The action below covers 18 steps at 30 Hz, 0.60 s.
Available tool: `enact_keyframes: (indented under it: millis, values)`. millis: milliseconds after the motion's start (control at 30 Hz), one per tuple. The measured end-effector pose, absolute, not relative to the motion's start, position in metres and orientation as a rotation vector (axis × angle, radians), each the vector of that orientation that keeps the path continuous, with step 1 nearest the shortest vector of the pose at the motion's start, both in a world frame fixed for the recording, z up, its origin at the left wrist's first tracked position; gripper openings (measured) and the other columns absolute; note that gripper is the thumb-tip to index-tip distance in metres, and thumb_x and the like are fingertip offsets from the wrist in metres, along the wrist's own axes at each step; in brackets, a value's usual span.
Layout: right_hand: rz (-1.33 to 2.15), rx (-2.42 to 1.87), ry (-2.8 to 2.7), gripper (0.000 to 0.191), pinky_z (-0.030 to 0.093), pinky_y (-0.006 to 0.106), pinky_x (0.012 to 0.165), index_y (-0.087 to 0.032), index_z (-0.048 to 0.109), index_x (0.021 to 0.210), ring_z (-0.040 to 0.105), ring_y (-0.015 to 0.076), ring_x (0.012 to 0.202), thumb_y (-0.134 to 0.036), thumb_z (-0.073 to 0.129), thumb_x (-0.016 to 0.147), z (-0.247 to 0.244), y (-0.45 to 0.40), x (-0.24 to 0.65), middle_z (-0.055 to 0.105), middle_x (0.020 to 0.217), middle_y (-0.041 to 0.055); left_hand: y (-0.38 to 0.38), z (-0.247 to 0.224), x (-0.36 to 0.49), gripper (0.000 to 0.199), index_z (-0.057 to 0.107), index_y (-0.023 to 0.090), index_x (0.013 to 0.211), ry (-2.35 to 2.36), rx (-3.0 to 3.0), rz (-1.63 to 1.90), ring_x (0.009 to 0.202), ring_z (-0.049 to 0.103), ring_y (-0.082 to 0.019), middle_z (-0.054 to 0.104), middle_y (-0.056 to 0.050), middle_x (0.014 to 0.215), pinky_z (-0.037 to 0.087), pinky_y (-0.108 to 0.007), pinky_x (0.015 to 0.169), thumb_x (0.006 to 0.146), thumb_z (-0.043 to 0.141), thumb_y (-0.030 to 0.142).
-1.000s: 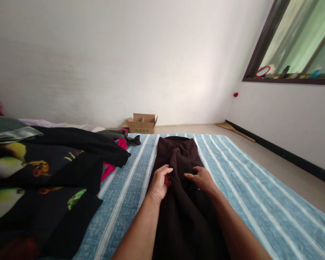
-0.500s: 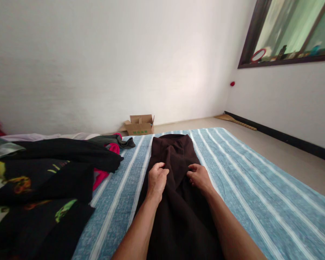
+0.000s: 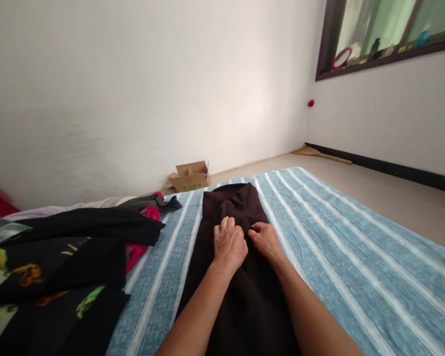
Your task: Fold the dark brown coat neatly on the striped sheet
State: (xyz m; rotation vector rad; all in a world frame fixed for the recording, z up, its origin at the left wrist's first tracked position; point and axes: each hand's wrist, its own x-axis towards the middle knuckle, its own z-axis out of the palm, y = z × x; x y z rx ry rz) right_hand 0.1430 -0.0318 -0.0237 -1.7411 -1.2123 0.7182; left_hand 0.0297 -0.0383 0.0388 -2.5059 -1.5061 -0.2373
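Your left hand (image 3: 230, 244) and right hand (image 3: 266, 241) are bare, like your left forearm (image 3: 195, 309) and right forearm (image 3: 311, 311), with knuckles and tendons showing.

Look at that: pale blue bed cover (image 3: 359, 257) with white stripes, dark brown garment (image 3: 233, 207) centre, black cloth (image 3: 74, 262) lower left with yellow-green print!

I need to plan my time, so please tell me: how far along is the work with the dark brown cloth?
Done: the dark brown garment lies lengthwise on the blue striped bedcover. In hand: the left hand and right hand rest on its middle, gathering cloth. Left: the black printed clothes lie heaped, unfolded, beside it.
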Motion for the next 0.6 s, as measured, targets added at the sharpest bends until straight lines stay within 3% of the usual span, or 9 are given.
enact_keyframes:
  millis: [100, 200, 467, 600]
  values:
    - [0.744, -1.710, -1.208, 0.012, 0.037, 0.021, 0.053, -0.019, 0.063, 0.065, 0.055, 0.0130, 0.058, -0.024, 0.052, 0.070, -0.021, -0.033, 0.143, 0.060, 0.061, 0.0009, -0.033, 0.039, 0.028, 0.019, 0.067, 0.013, 0.079, -1.415, -2.521, -0.215, 0.102, 0.050, -0.029, 0.062, -0.013, 0.095, 0.035, -0.043, 0.090, 0.077, 0.048, 0.018]
    - [0.803, -1.666, -1.188, 0.016, 0.035, 0.020, 0.050, -0.018, 0.054, 0.053, 0.052, 0.0115, 0.055, -0.023, 0.054, 0.068, -0.019, -0.033, 0.143, 0.055, 0.054, -0.0006, -0.029, 0.040, 0.026, 0.023, 0.066, 0.015, 0.075, -1.360, -2.515, -0.222, 0.090, 0.054, -0.026, 0.063, -0.010, 0.083, 0.031, -0.046, 0.092, 0.080, 0.044, 0.019]
    - [1.200, -1.488, -1.058, 0.022, 0.037, 0.017, 0.035, -0.017, 0.047, 0.057, 0.049, 0.0087, 0.036, -0.021, 0.041, 0.078, -0.008, -0.037, 0.143, 0.053, 0.045, -0.0022, -0.030, 0.048, 0.041, 0.026, 0.066, 0.017, 0.080, -1.341, -2.547, -0.100, 0.083, 0.059, -0.025, 0.066, -0.009, 0.081, 0.020, -0.055, 0.097, 0.084, 0.041, 0.020]
    - [1.284, -1.448, -1.001, 0.030, 0.042, 0.020, 0.034, -0.016, 0.051, 0.064, 0.055, 0.0119, 0.038, -0.036, 0.042, 0.084, -0.004, -0.038, 0.144, 0.057, 0.049, 0.0012, -0.035, 0.047, 0.044, 0.028, 0.067, 0.015, 0.082, -1.380, -2.573, -0.105, 0.084, 0.060, -0.026, 0.067, -0.010, 0.081, 0.020, -0.054, 0.098, 0.085, 0.040, 0.021]
